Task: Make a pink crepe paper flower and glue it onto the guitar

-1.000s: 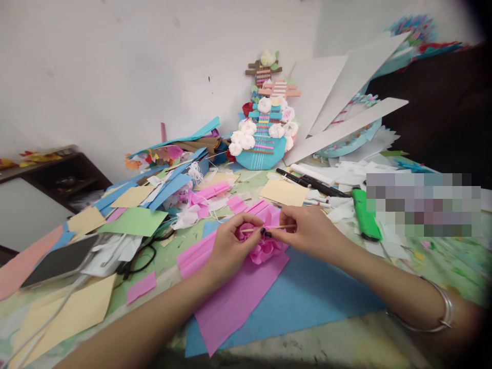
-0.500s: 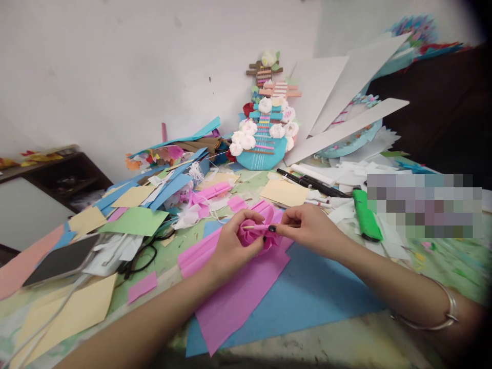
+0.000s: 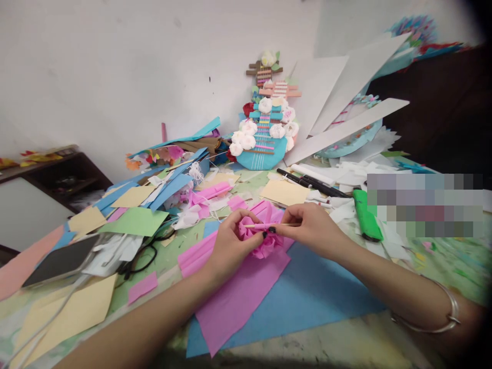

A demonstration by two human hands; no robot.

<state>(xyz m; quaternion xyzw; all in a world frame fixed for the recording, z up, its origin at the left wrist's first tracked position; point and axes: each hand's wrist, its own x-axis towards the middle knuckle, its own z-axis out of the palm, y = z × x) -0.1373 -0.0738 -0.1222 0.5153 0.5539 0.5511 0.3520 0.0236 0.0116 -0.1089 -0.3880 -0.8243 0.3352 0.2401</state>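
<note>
My left hand [image 3: 234,243] has its fingers curled round the left side of a ruffled pink crepe paper piece [image 3: 265,248]. A thin wooden stick [image 3: 249,226] lies across the top of that piece, with pink paper round part of it. Thumb and fingers of my right hand [image 3: 307,228] pinch the stick from the right. Both thumbs, with dark nails, nearly meet at the middle. Underneath are a flat pink sheet [image 3: 234,312] and a larger blue sheet [image 3: 319,292].
A green cutter [image 3: 367,214] and black pens [image 3: 323,186] lie to the right. A decorated blue paper lute [image 3: 261,159] stands behind. On the left are a dark tablet [image 3: 61,260], black glasses [image 3: 148,261] and coloured paper [image 3: 134,221].
The ruffled pink paper has turned a little and shows more folds below my thumbs. My left thumb has shifted slightly; both hands keep nearly the same place.
</note>
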